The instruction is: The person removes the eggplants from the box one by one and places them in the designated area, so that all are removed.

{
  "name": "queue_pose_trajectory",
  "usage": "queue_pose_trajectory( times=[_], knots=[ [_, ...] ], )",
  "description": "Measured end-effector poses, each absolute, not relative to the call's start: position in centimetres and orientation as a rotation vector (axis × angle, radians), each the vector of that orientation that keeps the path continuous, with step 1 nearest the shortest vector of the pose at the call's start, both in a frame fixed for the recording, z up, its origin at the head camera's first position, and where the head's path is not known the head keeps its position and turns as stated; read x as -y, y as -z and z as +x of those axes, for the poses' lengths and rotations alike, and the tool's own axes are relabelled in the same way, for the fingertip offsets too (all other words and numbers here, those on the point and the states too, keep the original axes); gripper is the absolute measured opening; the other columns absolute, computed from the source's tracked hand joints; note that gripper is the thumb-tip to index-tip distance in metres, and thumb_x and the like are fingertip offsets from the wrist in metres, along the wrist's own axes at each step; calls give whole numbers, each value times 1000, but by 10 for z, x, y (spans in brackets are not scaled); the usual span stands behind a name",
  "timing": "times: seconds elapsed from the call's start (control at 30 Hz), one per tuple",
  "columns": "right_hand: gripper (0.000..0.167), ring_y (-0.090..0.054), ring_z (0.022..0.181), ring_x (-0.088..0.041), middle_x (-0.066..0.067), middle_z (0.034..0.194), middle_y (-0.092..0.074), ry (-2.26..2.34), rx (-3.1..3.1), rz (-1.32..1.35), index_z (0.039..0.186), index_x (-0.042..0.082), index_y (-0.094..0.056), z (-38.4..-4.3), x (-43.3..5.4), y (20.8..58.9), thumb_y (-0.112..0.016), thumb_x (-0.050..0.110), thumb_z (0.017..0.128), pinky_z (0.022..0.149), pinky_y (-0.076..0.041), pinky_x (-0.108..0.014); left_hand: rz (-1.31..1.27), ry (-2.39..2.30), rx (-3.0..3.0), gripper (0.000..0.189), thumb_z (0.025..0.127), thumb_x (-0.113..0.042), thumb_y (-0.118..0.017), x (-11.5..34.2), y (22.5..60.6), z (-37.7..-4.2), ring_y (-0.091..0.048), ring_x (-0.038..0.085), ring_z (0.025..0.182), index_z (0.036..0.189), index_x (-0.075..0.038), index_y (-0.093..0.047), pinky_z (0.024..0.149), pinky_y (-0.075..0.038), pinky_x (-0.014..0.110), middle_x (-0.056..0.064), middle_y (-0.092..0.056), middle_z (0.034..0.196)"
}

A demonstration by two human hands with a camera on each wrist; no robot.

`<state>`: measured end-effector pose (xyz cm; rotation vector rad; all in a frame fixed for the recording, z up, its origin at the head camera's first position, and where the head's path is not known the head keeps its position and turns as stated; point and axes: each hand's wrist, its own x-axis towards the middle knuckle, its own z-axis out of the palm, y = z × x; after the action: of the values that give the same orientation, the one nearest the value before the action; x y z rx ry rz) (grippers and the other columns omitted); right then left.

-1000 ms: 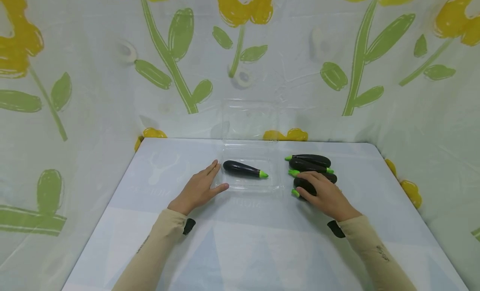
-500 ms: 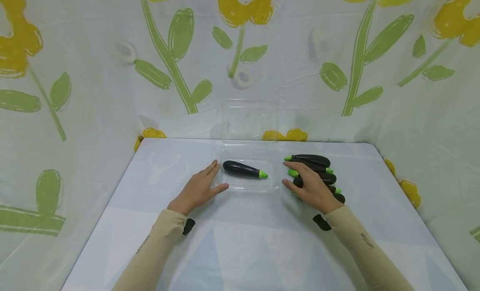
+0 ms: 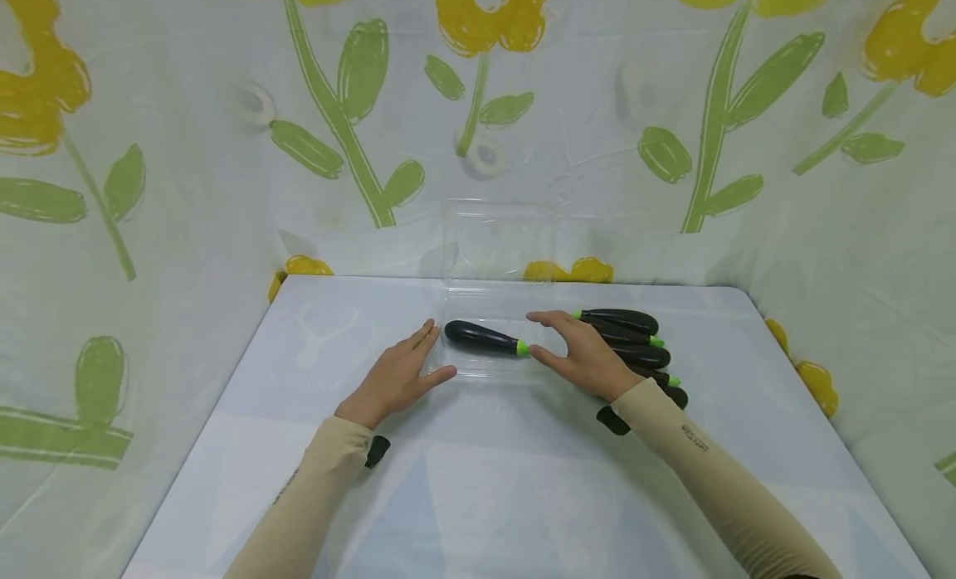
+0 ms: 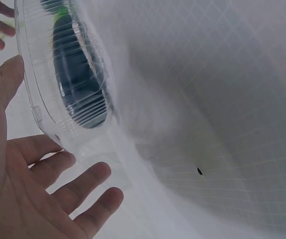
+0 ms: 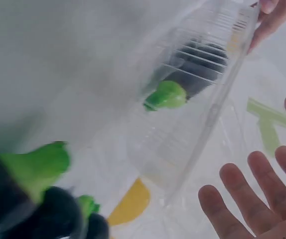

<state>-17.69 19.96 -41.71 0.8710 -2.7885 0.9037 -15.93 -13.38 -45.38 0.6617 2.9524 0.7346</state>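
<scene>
One dark eggplant with a bright green stem end lies in a clear plastic clamshell box, whose lid stands raised at the back. My left hand is at the box's left side, fingers extended; in the left wrist view its thumb and fingertips touch or nearly touch the rim. Over the box's right edge, close to the eggplant's green end, is my right hand, fingers spread and holding nothing. Several more eggplants lie piled to the right, partly hidden by the right hand and sleeve.
A pale patterned table carries everything. Its back edge meets a hanging white sheet printed with yellow flowers and green leaves, which also encloses both sides.
My right hand has left the eggplant pile and moved left to the box's right edge. The left hand and the eggplant in the box stay in place.
</scene>
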Motion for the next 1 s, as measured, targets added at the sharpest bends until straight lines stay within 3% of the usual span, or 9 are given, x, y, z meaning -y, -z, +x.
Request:
queue_pose_trajectory(
  times=[0.53,1.0],
  knots=[
    [59,-55,129,-28,-3,147,-53,-999,2851,860,149,17,-50,-213,-157,393,-71,35,97,105,-49,-48,639,-681,-2956,91,97,-63,-55,133,454,-162,-31,34,149,159,-3,-28,119,-30,50,11,-22,167],
    [62,-54,132,-27,-5,149,-52,-1258,2919,781,149,17,-49,-238,-137,400,-74,33,95,109,-45,-46,647,-680,-2955,94,95,-64,-58,132,454,-163,-31,33,149,159,-2,-28,119,-30,49,11,-22,167]
  ],
)
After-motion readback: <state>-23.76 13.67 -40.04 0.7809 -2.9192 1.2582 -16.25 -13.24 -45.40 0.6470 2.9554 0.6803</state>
